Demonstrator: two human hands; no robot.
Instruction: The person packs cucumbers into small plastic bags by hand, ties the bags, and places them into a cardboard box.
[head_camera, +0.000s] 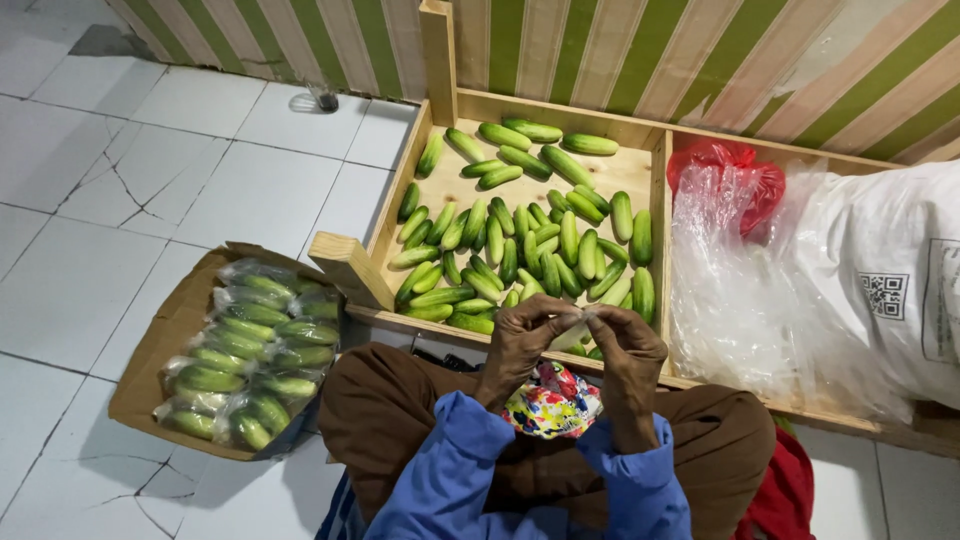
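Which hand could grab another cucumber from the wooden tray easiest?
Probably the right hand. Both hands pinch a clear plastic bag together, but the right one sits just over the loose cucumbers at the tray's near edge. The left hand is close too.

The single head camera looked steeply down from close above the person's lap, faced forward toward the wooden crate (655, 190) by the striped wall (620, 50), and took in the tiled floor (150, 180) at left.

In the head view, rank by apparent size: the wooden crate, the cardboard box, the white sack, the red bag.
1. wooden crate
2. white sack, partly cut off by the frame, so unsure
3. cardboard box
4. red bag, mostly hidden
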